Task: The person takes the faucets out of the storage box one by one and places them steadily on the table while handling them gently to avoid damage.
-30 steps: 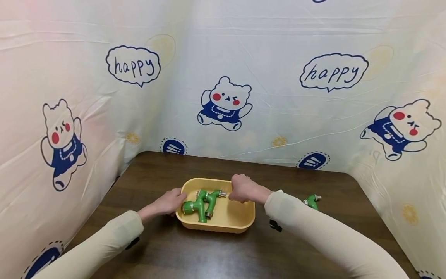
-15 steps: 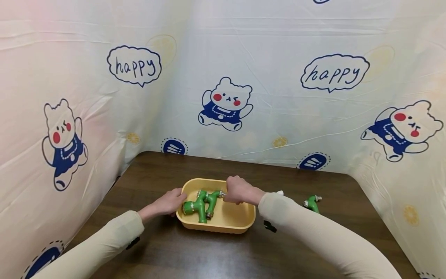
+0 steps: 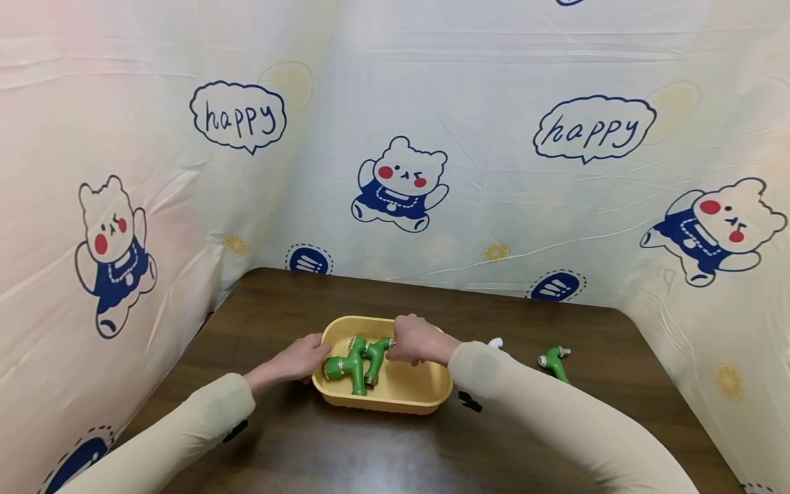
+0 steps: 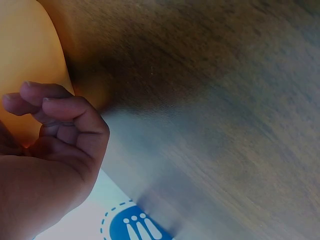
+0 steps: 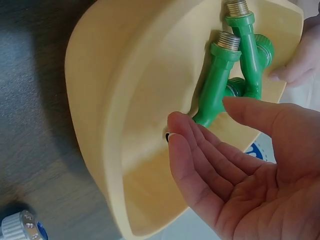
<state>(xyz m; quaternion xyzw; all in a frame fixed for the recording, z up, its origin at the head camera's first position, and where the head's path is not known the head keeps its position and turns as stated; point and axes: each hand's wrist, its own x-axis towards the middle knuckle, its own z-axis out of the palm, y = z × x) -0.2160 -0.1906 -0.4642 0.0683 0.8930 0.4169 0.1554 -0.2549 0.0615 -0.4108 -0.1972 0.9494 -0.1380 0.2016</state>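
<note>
A yellow plastic tub stands on the brown table, and my left hand grips its left end with the thumb at the rim. Two green faucets with threaded metal ends lie inside: one faucet is on the left, the other faucet beside it. My right hand is over the tub, at the metal tip of the second faucet. In the right wrist view its thumb and loosely bent fingers stand apart, partly covering that faucet's lower end; contact is unclear.
Another green faucet lies on the table to the right, partly behind the right sleeve. A small white piece shows above that sleeve. In the right wrist view, a ribbed silvery knob lies outside the tub. A printed curtain encloses the table.
My right hand has moved left inside the tub, up to the faucet's metal tip. The white piece and right-hand faucet have come into fuller view. My left hand and the tub have stayed put.
</note>
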